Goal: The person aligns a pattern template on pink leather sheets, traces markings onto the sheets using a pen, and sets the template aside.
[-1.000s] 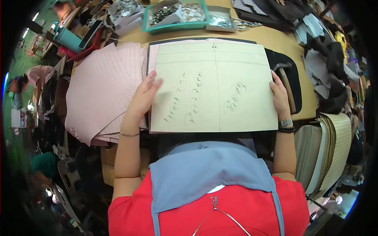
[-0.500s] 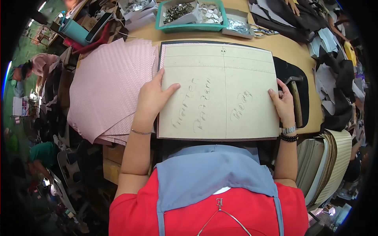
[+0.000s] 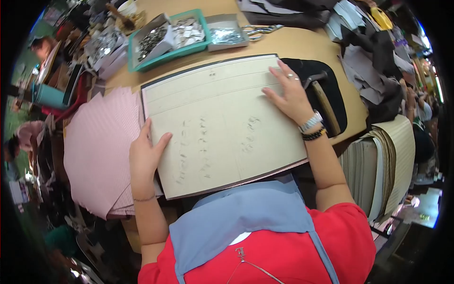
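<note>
A large cream cardboard pattern (image 3: pixel 222 106) with pencilled lines and handwriting lies tilted in front of me, over a dark-edged sheet with some pink showing beneath. My left hand (image 3: pixel 145 154) grips its left edge, thumb on top, the other fingers along and partly behind the edge. Over the upper right corner, my right hand (image 3: pixel 291 97) is open, with fingers spread on the cardboard. To the left, close to my left hand, is a stack of pink textured sheets (image 3: pixel 99 151).
A teal tray (image 3: pixel 170 40) of small metal pieces stands behind, beside a small box (image 3: pixel 227 33) and pliers (image 3: pixel 262 31). A hammer (image 3: pixel 324 99) rests on a black pad (image 3: pixel 307 71) at right. Thick sheets (image 3: pixel 373 165) stand upright lower right; dark scraps (image 3: pixel 378 75) lie beyond.
My right hand has moved from the pattern's right edge up to its upper right corner and spread its fingers. The pattern appears turned counterclockwise, and the whole view has shifted and tilted.
</note>
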Available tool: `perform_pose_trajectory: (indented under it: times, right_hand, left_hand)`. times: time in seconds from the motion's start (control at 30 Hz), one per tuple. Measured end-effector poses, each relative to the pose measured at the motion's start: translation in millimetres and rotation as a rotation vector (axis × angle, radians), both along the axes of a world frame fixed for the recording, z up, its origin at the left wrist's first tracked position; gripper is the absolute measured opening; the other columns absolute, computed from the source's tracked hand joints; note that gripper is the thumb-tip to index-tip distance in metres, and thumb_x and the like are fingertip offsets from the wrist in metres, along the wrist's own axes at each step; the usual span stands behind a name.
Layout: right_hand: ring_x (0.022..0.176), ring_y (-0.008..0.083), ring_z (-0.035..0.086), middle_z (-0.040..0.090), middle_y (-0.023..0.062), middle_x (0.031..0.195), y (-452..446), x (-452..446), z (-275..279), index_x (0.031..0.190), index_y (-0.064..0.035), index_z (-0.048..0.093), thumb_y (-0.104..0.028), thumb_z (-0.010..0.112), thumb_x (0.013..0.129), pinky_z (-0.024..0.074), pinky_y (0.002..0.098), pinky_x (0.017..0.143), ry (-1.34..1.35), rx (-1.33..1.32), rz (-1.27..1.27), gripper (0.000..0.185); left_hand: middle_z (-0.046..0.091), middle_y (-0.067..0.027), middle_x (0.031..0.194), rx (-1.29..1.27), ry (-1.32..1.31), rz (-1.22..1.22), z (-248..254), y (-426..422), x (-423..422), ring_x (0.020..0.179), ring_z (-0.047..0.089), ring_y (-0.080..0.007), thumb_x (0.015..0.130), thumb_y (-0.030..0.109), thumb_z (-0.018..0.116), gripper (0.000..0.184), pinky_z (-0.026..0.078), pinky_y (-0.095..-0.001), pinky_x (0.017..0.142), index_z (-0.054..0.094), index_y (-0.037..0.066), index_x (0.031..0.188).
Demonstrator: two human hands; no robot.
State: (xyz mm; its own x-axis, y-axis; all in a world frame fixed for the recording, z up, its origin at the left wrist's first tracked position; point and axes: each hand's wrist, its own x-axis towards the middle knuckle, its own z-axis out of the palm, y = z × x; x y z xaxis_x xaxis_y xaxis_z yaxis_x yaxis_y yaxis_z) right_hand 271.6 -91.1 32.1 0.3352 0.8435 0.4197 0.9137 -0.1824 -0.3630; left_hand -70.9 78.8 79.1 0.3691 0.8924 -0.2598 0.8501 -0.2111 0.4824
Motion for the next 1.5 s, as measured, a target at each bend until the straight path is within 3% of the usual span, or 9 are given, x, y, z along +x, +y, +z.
perform_pose_trajectory:
  times: [0.13, 0.23, 0.63, 0.83, 0.93, 1.03, 1.13, 1.33, 1.5]
  right_hand:
    - [0.131, 0.0393, 0.041, 0.045, 0.0259, 0.14, 10.9, 1.2, -12.3, 0.127, -0.0015, 0.057, -0.044, 0.068, 0.083, 0.0367, 0.0415, 0.107, -0.006, -0.109, -0.054, 0.062]
    - [0.131, 0.0391, 0.042, 0.046, 0.0259, 0.138, 8.0, 1.3, -12.6, 0.127, -0.0005, 0.057, -0.046, 0.068, 0.083, 0.0368, 0.0413, 0.107, 0.019, -0.097, -0.051, 0.065]
    - [0.128, 0.0378, 0.044, 0.048, 0.0233, 0.136, 5.7, -1.0, -8.2, 0.126, -0.0016, 0.057, -0.047, 0.07, 0.08, 0.0401, 0.0419, 0.105, -0.023, -0.105, -0.052, 0.065]
    - [0.126, 0.0369, 0.045, 0.05, 0.022, 0.136, 7.7, -1.8, -7.7, 0.125, -0.0028, 0.057, -0.045, 0.07, 0.08, 0.0407, 0.0416, 0.104, -0.029, -0.113, -0.072, 0.063]
    - [0.125, 0.0374, 0.046, 0.051, 0.0221, 0.134, 7.8, -3.4, -4.9, 0.125, -0.0029, 0.057, -0.042, 0.071, 0.079, 0.0407, 0.0421, 0.103, -0.042, -0.099, -0.068, 0.062]
    - [0.124, 0.0383, 0.046, 0.051, 0.0227, 0.134, 8.7, -4.6, -4.0, 0.125, -0.0029, 0.057, -0.038, 0.073, 0.079, 0.0405, 0.043, 0.103, -0.051, -0.087, -0.051, 0.06]
    - [0.124, 0.0382, 0.045, 0.051, 0.023, 0.134, 9.8, -3.8, -5.0, 0.126, -0.002, 0.056, -0.036, 0.072, 0.08, 0.038, 0.0429, 0.104, -0.061, -0.09, -0.031, 0.06]
    - [0.126, 0.0371, 0.044, 0.049, 0.0219, 0.137, 10.8, -5.2, -3.5, 0.129, -0.003, 0.055, -0.033, 0.072, 0.081, 0.0373, 0.0435, 0.105, -0.045, -0.122, -0.028, 0.058]
    - [0.126, 0.0377, 0.043, 0.049, 0.0222, 0.137, 11.2, -5.2, -3.6, 0.129, -0.0026, 0.055, -0.034, 0.071, 0.082, 0.0365, 0.0441, 0.105, -0.054, -0.123, -0.02, 0.059]
  left_hand:
    - [0.063, -0.014, 0.073, 0.049, -0.106, -0.003, -11.3, -0.2, -4.3, 0.06, 0.057, -0.0171, 0.074, 0.035, 0.077, 0.075, 0.046, -0.0302, 0.057, 0.051, 0.001, 0.136]
    - [0.052, -0.0068, 0.064, 0.045, -0.128, 0.016, -15.5, 0.9, -5.7, 0.055, 0.047, -0.0151, 0.074, 0.034, 0.078, 0.076, 0.04, -0.0301, 0.052, 0.05, 0.003, 0.137]
    - [0.043, -0.0002, 0.06, 0.009, -0.154, 0.03, -10.6, -0.9, -5.1, 0.053, 0.041, -0.0099, 0.074, 0.03, 0.079, 0.075, 0.035, -0.0271, 0.048, 0.05, 0.0, 0.136]
    - [0.047, -0.0025, 0.062, 0.038, -0.19, 0.014, -9.3, -2.9, -4.6, 0.056, 0.043, -0.0097, 0.075, 0.03, 0.079, 0.073, 0.037, -0.0267, 0.05, 0.05, -0.001, 0.135]
    - [0.058, -0.0099, 0.068, 0.008, -0.124, 0.034, -4.9, -3.5, -4.0, 0.06, 0.054, -0.0158, 0.075, 0.03, 0.079, 0.073, 0.044, -0.0293, 0.055, 0.05, -0.002, 0.134]
    - [0.067, -0.0219, 0.084, 0.113, -0.29, -0.054, -31.8, 4.0, -15.0, 0.075, 0.067, -0.0291, 0.076, 0.034, 0.076, 0.072, 0.051, -0.0355, 0.067, 0.05, -0.002, 0.133]
    - [0.059, -0.0105, 0.067, 0.132, -0.112, -0.069, -19.5, 2.7, -13.4, 0.06, 0.055, -0.0176, 0.076, 0.035, 0.077, 0.073, 0.045, -0.0306, 0.057, 0.051, 0.0, 0.134]
    - [0.062, -0.0151, 0.07, 0.085, -0.149, -0.031, -13.1, -0.3, -11.2, 0.06, 0.059, -0.0222, 0.075, 0.039, 0.076, 0.075, 0.047, -0.0323, 0.059, 0.051, 0.0, 0.134]
    - [0.068, -0.0232, 0.086, 0.074, -0.125, -0.053, -15.2, 1.4, -13.0, 0.079, 0.068, -0.0316, 0.077, 0.04, 0.073, 0.076, 0.052, -0.0357, 0.071, 0.048, -0.001, 0.136]
